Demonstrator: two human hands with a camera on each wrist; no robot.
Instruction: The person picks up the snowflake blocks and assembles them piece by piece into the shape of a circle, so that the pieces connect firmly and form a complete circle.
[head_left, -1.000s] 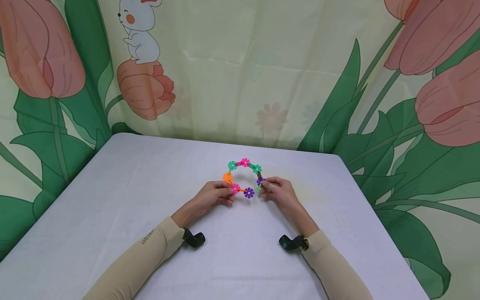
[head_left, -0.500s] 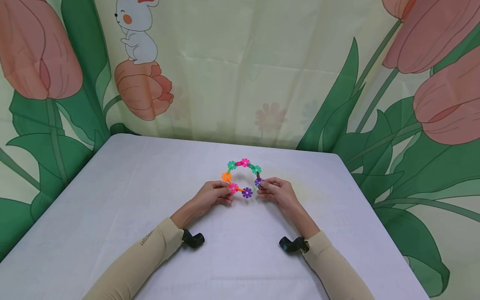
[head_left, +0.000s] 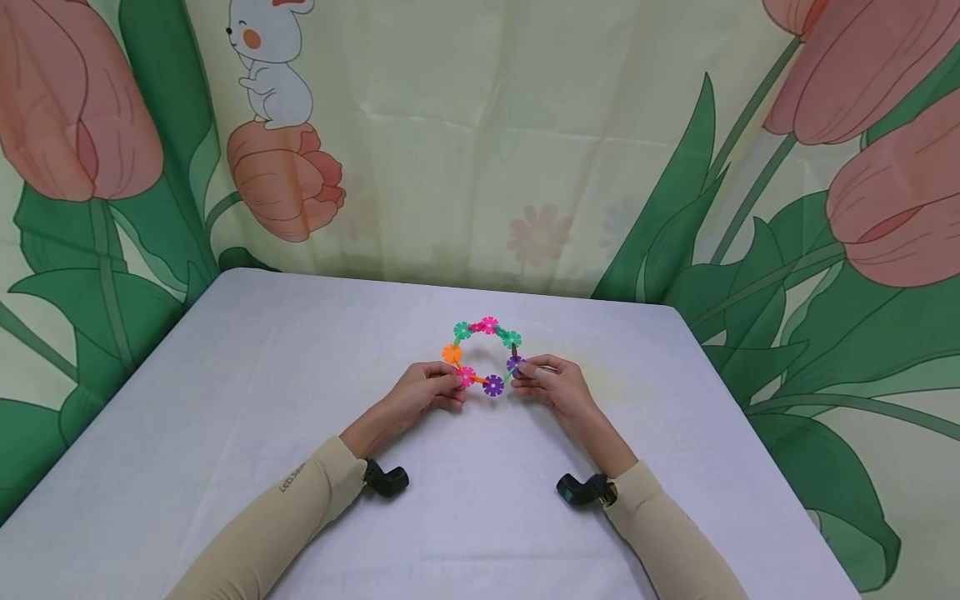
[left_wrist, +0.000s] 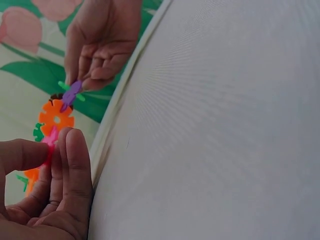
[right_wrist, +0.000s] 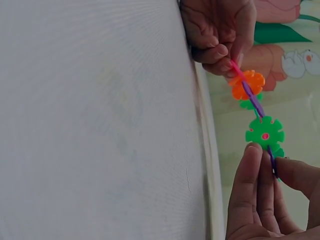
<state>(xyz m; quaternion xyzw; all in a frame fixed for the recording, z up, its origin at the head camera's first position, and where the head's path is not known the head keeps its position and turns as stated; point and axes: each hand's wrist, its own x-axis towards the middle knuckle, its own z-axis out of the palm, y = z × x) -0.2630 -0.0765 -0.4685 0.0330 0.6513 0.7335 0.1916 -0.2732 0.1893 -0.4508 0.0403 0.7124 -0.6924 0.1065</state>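
Note:
A ring of notched plastic snowflake discs in several colours is held up over the table between both hands. My left hand (head_left: 429, 387) pinches a pink disc (head_left: 467, 377) at the ring's near left. With thumb and fingertips, my right hand (head_left: 555, 383) grips a purple disc (head_left: 515, 365) on the right side. Another purple disc (head_left: 492, 385) is at the near side, linked to the pink one by an orange disc (left_wrist: 56, 119). A light green disc (right_wrist: 265, 136) beside the right fingertips meets that near purple disc; whether they are slotted together I cannot tell.
A white cloth covers the table (head_left: 315, 350). Behind it hangs a curtain (head_left: 465, 167) printed with tulips and a rabbit. Each wrist wears a black camera, the left one (head_left: 387, 479) and the right one (head_left: 585, 490).
The light green disc has come closer to the near purple disc, narrowing the gap between them. Both hands keep their hold, and the right hand has edged slightly left.

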